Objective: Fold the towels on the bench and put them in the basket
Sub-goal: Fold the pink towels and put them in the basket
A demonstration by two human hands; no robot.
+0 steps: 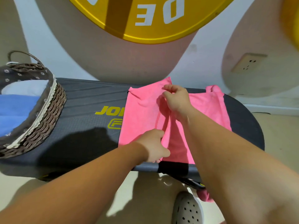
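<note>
Hands at work on the pink towel (142, 110), spread on the table (84, 126) well right of the basket (48, 113): your left hand (154, 144) pinches its near edge, your right hand (176, 99) its far edge, fingers closed to carry the fold across.

Pink towel, dark bench, brown basket

The towel (142, 110) spread toward the bench's right end is plain bright pink, with no pattern. The bench (84, 97) is dark charcoal grey with fine ribbed lines along its far edge and yellow lettering near its middle. At the bench's left end the basket (47, 117) is woven brown with a cream lace band under its rim, and its liner is dark grey-brown dotted with small white flowers. Inside lie a blue cloth (16, 110) and a white cloth (27, 88).
</note>
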